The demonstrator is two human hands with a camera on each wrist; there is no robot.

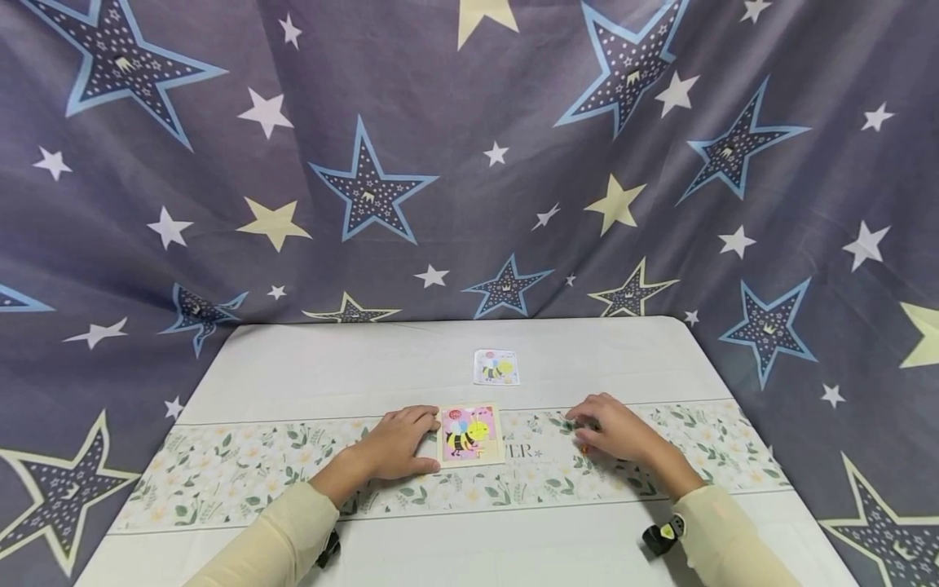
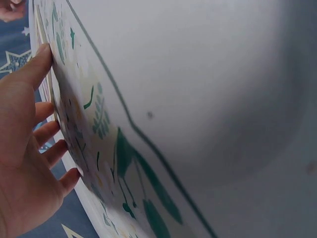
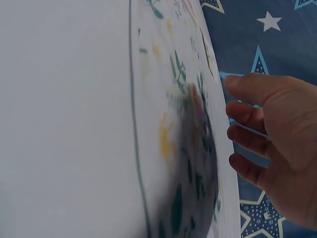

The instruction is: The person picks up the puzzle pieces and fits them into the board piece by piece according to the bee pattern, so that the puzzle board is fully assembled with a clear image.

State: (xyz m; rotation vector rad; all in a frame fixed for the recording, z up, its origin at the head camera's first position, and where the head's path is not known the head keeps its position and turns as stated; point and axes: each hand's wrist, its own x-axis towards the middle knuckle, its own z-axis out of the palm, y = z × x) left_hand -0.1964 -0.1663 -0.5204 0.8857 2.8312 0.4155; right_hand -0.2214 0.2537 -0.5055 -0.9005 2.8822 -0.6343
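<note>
A square board with a pale border and a pink bee picture (image 1: 470,434), which looks like a puzzle, lies flat near the middle of the table. At its left edge rests my left hand (image 1: 399,444), thumb and fingers spread along that side. In the left wrist view the thumb (image 2: 38,67) touches the board's thin edge. My right hand (image 1: 614,430) hovers low over the table to the board's right, fingers loosely bent, nothing between them. Under it lies a small orange piece (image 1: 584,449), mostly covered; in the right wrist view that piece (image 3: 198,106) is blurred.
Behind the board lies a white card (image 1: 496,368) printed with a similar bee. The white table cover (image 1: 352,359) carries a floral band (image 1: 249,465) with printed lettering. A star-patterned curtain (image 1: 455,106) encloses the back and sides.
</note>
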